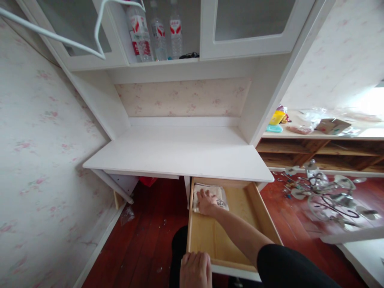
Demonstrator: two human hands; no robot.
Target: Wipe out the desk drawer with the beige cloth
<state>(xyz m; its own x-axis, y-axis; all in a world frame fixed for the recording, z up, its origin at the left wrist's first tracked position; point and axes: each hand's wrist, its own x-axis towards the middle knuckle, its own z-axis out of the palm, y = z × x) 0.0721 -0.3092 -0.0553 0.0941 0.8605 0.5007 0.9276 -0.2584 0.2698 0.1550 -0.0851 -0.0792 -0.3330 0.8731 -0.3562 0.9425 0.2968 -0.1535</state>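
Open wooden drawer pulled out from under the white desk. Right hand reaching deep into the drawer, fingers spread flat and pressing down on a pale folded cloth pouch lying in the drawer's back left corner, tight under the desk edge; not closed around it. Left hand resting at the drawer's front rail, fingers draped over the edge, steadying it rather than clenching hard.

Best handled, as a judgement: keep the drawer braced at the front rail, keep the palm flat so the pouch lies smooth against the drawer's back wall, and mind knuckles under the desk's overhang, where clearance looks tight.

Rest of the drawer bare wood. Above the desk, water bottles on a shelf between cabinet doors, and a white hanger to their left. Right of the drawer, a chandelier lying on the red floor, near enough to snag a foot. Beyond it, low shelving with clutter on top.
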